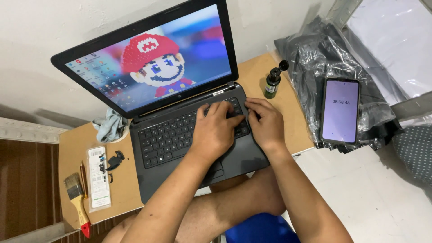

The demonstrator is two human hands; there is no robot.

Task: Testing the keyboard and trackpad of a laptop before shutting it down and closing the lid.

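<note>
On the right side of the open black laptop's keyboard (180, 135), the left hand (215, 130) and right hand (266, 123) press curled, empty fingers onto keys that all appear seated.

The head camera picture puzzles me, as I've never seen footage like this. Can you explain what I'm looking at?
The camera sits on a person's head and looks down at their own bare hands. Both the left hand and the right hand rest on the right part of an open laptop's keyboard; neither holds anything. The laptop stands on a small brown board. Left of it lie a paintbrush, a small packet and a crumpled cloth. To the right stand a dark bottle and a phone resting on grey plastic bags.
</note>
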